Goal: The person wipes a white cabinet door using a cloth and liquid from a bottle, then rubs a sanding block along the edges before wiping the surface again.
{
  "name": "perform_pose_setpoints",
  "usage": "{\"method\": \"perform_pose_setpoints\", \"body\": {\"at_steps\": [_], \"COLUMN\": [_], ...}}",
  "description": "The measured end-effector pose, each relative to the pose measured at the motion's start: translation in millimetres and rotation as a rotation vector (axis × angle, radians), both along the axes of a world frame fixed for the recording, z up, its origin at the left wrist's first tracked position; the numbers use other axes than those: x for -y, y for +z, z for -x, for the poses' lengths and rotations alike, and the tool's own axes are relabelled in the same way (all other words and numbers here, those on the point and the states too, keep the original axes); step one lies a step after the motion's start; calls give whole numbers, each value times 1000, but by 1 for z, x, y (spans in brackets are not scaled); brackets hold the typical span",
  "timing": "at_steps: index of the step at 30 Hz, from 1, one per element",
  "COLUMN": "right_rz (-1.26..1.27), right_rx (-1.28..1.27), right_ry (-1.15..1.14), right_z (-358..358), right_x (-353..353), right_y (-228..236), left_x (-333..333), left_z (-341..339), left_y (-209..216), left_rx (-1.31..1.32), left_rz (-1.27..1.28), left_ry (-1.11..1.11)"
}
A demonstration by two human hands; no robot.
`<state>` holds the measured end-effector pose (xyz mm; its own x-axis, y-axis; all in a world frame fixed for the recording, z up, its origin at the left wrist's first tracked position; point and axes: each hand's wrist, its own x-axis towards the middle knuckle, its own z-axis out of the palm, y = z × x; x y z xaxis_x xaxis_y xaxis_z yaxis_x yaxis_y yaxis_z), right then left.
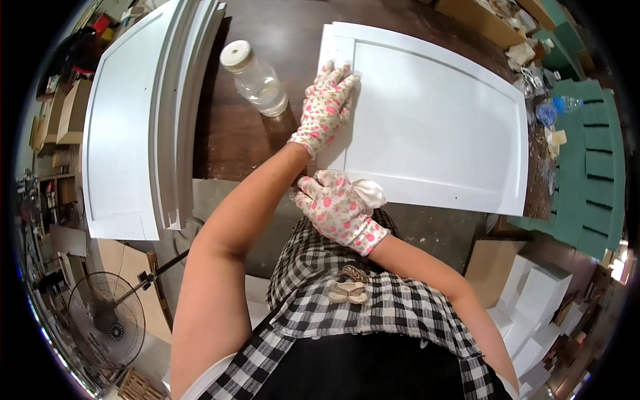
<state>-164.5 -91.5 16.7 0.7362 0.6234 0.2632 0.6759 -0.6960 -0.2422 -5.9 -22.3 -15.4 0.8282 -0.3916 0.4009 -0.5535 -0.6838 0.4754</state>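
Observation:
A white cabinet door panel point(440, 113) with a raised frame lies flat on the dark brown table point(243, 150), another white edge showing beneath its left side. My left hand point(327, 110), in a floral glove, rests on the panel's left frame with fingers stretched out. Close to the panel's near left corner, my right hand point(339, 208) wears a matching glove and has its fingers curled. A crumpled white cloth point(370, 193) sticks out from that hand. Just left of my left hand, a clear jar point(260, 87) with a pale lid holds some clear liquid.
Several white panels point(127, 127) stand stacked at the left. At the right are a green slotted plastic piece point(590, 167), a plastic bottle point(559, 108) and a cardboard box point(483, 20). A fan point(110, 320) stands at the lower left; white boxes point(533, 293) sit lower right.

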Motion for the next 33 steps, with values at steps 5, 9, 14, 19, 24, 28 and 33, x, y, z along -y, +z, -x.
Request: {"method": "perform_pose_setpoints", "body": {"at_steps": [5,9,14,19,24,28,33], "right_rz": [-46,79,401,-18,-502,-633,-384], "right_rx": [34,336,253,401,138,53,-165], "right_ry": [-246,-685,-1077,-1298,-1413,-1229,-1124], "right_z": [28,57,94,108,122,112,112], "right_x": [66,151,303,422,514,503,515], "right_y": [-21,-33,-17,-15,-11,6,-25], "left_x": [10,-2,2,5,0,0,-34], "left_z": [9,5,3,8,12,9,5], "left_y": [25,11,15,27,27,22,19], "left_rx": [-152,-145,-127,-158,-157,-231,-327], "left_rz": [-197,-63,-8,19,-61,-87,-181], "left_ry": [131,99,24,6,145,313,379]}}
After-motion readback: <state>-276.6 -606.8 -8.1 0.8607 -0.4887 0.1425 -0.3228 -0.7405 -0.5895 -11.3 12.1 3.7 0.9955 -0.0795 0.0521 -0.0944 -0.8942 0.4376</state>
